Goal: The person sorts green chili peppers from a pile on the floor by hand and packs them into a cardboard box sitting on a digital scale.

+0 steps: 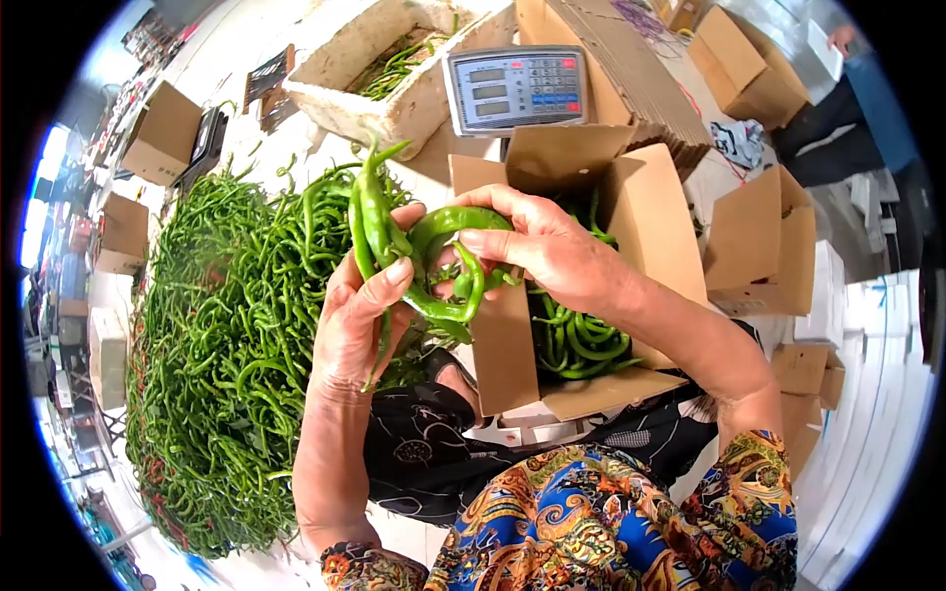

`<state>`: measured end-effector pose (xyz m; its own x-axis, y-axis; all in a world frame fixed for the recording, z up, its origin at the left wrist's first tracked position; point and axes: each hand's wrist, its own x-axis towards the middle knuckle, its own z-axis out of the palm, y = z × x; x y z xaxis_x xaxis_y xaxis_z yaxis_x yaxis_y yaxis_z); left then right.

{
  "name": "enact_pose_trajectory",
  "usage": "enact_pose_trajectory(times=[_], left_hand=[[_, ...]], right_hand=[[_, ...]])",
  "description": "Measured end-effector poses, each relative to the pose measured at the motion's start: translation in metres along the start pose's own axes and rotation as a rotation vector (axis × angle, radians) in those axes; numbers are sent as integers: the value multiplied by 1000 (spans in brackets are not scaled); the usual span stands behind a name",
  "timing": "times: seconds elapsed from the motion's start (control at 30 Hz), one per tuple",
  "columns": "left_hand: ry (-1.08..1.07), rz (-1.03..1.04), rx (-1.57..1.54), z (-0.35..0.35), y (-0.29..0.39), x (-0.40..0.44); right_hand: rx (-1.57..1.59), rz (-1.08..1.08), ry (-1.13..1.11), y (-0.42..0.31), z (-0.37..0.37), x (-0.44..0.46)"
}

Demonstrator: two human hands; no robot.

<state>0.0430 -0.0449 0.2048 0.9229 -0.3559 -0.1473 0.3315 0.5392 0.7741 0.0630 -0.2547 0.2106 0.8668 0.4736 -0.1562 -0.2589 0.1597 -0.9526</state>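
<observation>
Nearest is the wearer's patterned shirt point(591, 512), with black printed trousers point(414, 443) beyond its hem. Above the trousers, both hands meet around a small bunch of green peppers.

The left hand point(360, 305) has a closed grip on the bunch, its thumb pressed across the peppers. From this grip a long pepper point(373, 212) stands nearly upright in the view, its long axis leaning slightly left toward the top, where a thin end bends right. The right hand point(567, 246) is partly closed, thumb and fingers pinching a curved pepper point(458, 219) that arches sideways between the hands. Below that arch, a hooked pepper point(475, 286) bends round, so it has no single straight axis.

Below the right forearm, an open cardboard box point(507, 345) holds curved green peppers point(581, 340) lying in mixed directions. On the left spreads a large pile of thin green peppers point(236, 345), tangled every way.

Farther off are a scale display point(517, 91), a white foam box point(399, 113) with some peppers inside, and flattened cardboard point(641, 74). At the far right, a person in blue point(887, 108) is partly visible.
</observation>
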Motion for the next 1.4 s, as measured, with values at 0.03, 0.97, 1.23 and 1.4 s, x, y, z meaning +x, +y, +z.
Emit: enact_pose_trajectory(times=[0.03,0.97,1.23,1.4], left_hand=[[-12,6,-9,2,-2,3],[-49,185,945,112,-28,57],[-357,-105,1440,86,-42,119],[-183,255,1543,46,-77,149]], right_hand=[[17,-9,25,-2,-4,-6],[-398,-175,580,15,-148,-77],[-897,19,539,39,-178,-69],[-1064,-303,775,71,-195,-40]])
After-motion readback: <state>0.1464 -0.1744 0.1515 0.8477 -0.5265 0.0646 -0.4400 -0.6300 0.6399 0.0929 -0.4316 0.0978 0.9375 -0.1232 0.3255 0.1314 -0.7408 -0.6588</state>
